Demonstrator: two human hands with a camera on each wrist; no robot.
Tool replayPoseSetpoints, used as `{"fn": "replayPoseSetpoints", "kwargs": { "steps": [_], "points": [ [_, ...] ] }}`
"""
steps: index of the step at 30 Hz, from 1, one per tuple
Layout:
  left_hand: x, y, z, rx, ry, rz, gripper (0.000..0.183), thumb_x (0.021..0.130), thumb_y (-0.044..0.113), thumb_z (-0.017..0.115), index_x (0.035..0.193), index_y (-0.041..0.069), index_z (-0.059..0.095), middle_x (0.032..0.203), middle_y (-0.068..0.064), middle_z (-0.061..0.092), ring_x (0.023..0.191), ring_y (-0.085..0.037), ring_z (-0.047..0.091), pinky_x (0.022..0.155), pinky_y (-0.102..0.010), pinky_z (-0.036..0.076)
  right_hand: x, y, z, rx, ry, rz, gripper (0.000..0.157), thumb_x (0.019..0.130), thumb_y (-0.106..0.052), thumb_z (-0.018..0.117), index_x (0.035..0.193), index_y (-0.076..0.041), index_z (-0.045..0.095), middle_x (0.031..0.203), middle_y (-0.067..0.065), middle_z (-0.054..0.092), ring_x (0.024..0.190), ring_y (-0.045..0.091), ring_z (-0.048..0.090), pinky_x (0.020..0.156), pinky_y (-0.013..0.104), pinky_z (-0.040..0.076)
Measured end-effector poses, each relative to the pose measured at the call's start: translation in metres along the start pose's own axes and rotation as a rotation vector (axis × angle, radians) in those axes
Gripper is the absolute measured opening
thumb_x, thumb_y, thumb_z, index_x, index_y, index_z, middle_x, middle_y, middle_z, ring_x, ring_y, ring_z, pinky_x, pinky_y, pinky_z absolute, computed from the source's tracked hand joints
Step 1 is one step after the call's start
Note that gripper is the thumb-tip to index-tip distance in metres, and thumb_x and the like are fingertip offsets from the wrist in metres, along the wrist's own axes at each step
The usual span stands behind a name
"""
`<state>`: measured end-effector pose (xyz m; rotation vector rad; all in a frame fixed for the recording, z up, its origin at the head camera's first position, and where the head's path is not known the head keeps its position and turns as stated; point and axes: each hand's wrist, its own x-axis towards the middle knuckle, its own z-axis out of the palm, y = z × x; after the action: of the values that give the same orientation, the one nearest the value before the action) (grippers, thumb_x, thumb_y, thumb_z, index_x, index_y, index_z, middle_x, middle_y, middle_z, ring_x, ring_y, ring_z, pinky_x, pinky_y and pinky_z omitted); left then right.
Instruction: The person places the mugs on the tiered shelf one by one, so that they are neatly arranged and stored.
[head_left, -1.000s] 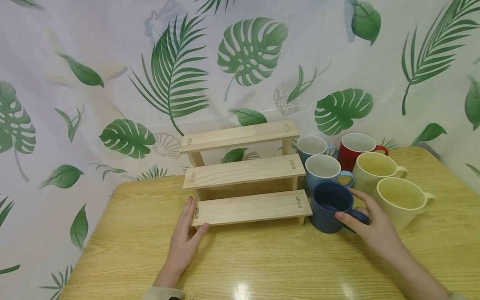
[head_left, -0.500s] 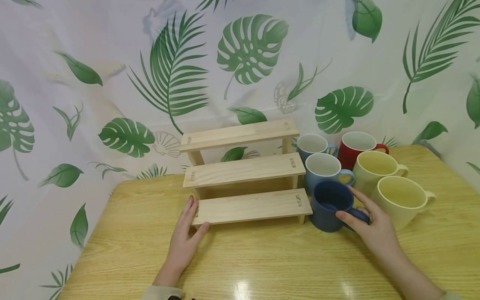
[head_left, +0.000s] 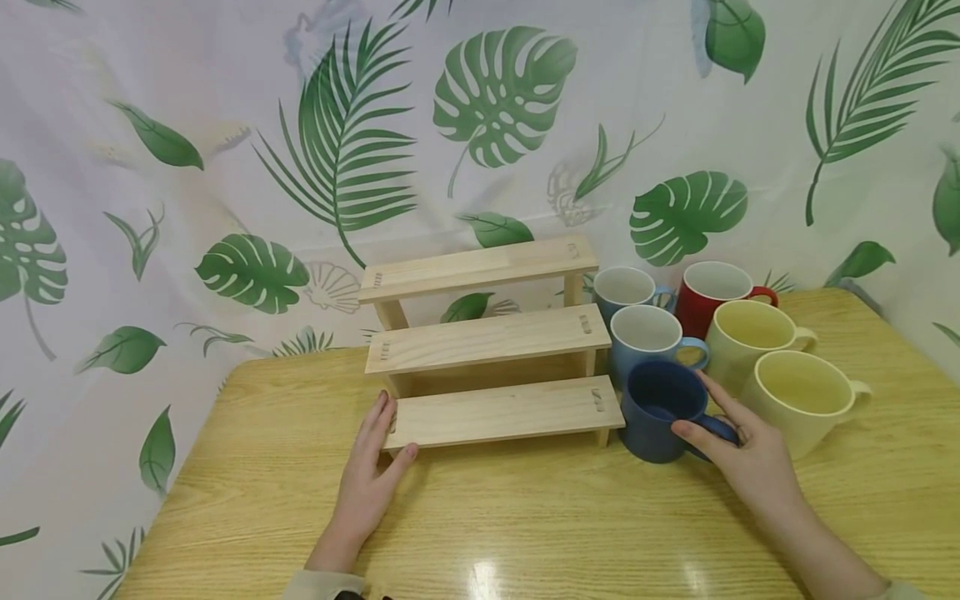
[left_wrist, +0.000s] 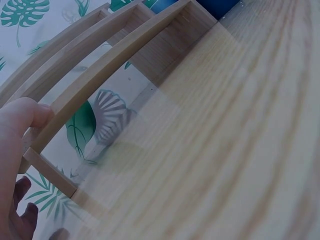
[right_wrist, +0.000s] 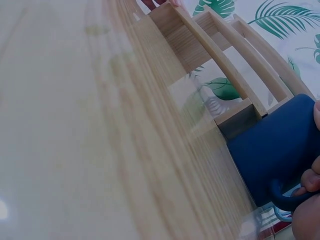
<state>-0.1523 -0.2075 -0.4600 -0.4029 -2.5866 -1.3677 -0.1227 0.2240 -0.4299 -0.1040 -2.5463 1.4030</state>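
A person's right hand (head_left: 757,467) closes around the handle of a dark blue mug (head_left: 652,435), fingers curled beneath the thumb, as the mug stands upright on a wood-grained bench (head_left: 525,525), just beside the right end of a three-tier wooden stand (head_left: 495,417). The left hand (head_left: 365,479) rests at the opposite end of the lowest tier, fingers extended along the board's end and thumb spread to its front edge. Small marks near the board ends are too indistinct to make out. Behind the dark blue mug, a near light blue mug (head_left: 633,364) and a far light blue mug (head_left: 624,287) line up; to their right are a red mug (head_left: 693,321) and, in front of it, two yellow mugs (head_left: 795,421). Light glares off the bench's front. A pale, lightly creased backdrop (head_left: 247,196) printed with green palm and monstera leaves and faint seashells fills the space behind.
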Motion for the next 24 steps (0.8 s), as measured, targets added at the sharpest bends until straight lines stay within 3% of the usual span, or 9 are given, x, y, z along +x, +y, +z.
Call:
{"fn": "replayPoseSetpoints", "kwargs": {
  "steps": [12,18,24],
  "points": [
    [-0.0006,-0.0007,0.0,-0.006,0.005,-0.009,0.067,0.096,0.033,0.058,0.153,0.019,0.025,0.159,-0.003,0.015,0.143,-0.023,0.016,0.11,-0.056,0.018,-0.0009,0.0001,0.0005,0.036,0.006,0.025,0.066,0.085,-0.03,0.074,0.144,-0.031,0.044,0.131,0.017,0.055,0.098,-0.01,0.048,0.076,0.012,0.036],
    [-0.001,-0.0011,0.0005,-0.015,0.002,-0.008,0.067,0.096,0.033,0.058,0.153,0.018,0.025,0.159,-0.004,0.015,0.142,-0.024,0.017,0.109,-0.057,0.018,-0.0023,0.0029,0.0012,0.068,0.037,0.003,0.066,0.083,-0.026,0.076,0.142,-0.03,0.048,0.127,-0.002,0.057,0.1,-0.008,0.049,0.075,0.007,0.037],
    [0.0,-0.0009,0.0004,-0.013,0.005,-0.006,0.067,0.096,0.033,0.058,0.153,0.017,0.025,0.159,-0.002,0.015,0.142,-0.023,0.017,0.11,-0.056,0.018,-0.0031,0.0011,0.0002,0.1,0.056,-0.018,0.065,0.082,-0.022,0.077,0.141,-0.026,0.05,0.11,-0.015,0.063,0.093,-0.004,0.051,0.073,0.009,0.039]
  ]
}}
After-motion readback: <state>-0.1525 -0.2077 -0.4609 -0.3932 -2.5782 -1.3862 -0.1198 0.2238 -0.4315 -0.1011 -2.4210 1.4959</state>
